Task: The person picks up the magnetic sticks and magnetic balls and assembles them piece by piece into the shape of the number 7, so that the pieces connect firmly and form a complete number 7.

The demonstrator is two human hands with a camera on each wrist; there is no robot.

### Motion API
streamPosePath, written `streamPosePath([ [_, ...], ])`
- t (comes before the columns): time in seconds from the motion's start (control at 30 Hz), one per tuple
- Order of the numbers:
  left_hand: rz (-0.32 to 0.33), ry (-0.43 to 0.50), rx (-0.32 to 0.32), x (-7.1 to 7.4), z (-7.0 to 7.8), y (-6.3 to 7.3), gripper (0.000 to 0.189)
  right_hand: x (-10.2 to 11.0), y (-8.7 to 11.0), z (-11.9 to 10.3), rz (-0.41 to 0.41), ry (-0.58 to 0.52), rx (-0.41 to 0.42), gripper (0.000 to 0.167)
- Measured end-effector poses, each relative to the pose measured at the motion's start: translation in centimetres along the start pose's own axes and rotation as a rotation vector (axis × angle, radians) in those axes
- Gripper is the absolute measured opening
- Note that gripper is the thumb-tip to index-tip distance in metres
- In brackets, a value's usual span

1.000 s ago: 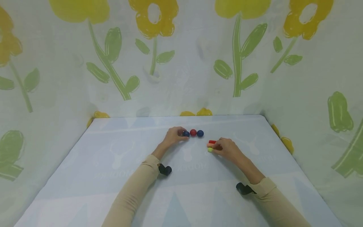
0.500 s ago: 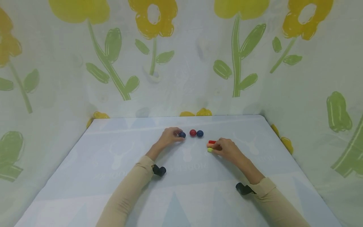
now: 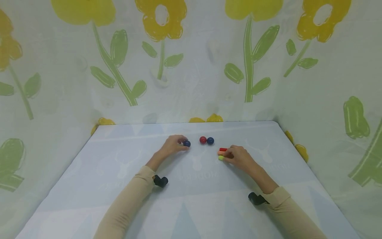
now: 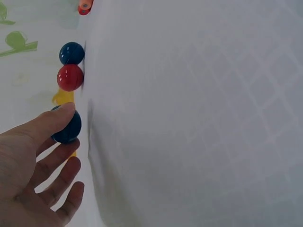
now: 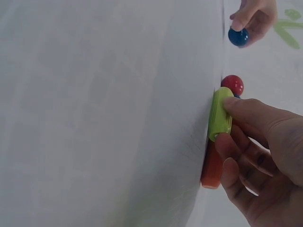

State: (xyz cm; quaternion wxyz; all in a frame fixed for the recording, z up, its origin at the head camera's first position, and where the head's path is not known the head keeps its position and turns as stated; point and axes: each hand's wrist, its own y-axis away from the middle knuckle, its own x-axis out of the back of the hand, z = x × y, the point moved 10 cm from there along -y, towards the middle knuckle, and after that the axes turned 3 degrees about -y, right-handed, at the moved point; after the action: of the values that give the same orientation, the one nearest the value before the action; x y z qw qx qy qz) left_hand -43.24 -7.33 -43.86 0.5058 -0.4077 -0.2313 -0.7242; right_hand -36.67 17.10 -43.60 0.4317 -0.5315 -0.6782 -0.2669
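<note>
My left hand (image 3: pixel 174 144) pinches a glossy dark blue ball (image 4: pixel 70 130) between thumb and fingers, low over the table. To its right, a red ball (image 3: pixel 203 140) and a second blue ball (image 3: pixel 210 141) sit side by side, with a gap between them and the held ball. Farther right, my right hand (image 3: pixel 239 156) pinches a short lime-green ridged cylinder (image 5: pixel 219 113) by thumb and fingertips. An orange cylinder (image 5: pixel 211 168) lies right beside the green one, and a red stick (image 3: pixel 223 149) behind that, its right end hidden by the fingers.
A pale patterned cloth covers the table (image 3: pixel 191 186). Flower-printed curtains (image 3: pixel 194 66) enclose its back and sides. Black wrist cameras sit at both cuffs.
My left hand has moved left and slightly nearer with the blue ball, parting it from the red ball it stood against. The right hand and the cylinders have stayed put.
</note>
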Motion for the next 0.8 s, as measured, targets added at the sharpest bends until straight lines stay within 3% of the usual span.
streamPosePath([
  [0.3, -0.041, -0.024, 0.035, -0.2, -0.5, 1.0, 0.044, -0.1, 0.0, 0.1, -0.014, -0.004, -0.014, 0.015],
  [0.8, -0.11, 0.016, 0.0, -1.0, 0.2, 1.8, 0.043, -0.1, -0.2, 0.3, -0.023, -0.006, -0.041, 0.017],
])
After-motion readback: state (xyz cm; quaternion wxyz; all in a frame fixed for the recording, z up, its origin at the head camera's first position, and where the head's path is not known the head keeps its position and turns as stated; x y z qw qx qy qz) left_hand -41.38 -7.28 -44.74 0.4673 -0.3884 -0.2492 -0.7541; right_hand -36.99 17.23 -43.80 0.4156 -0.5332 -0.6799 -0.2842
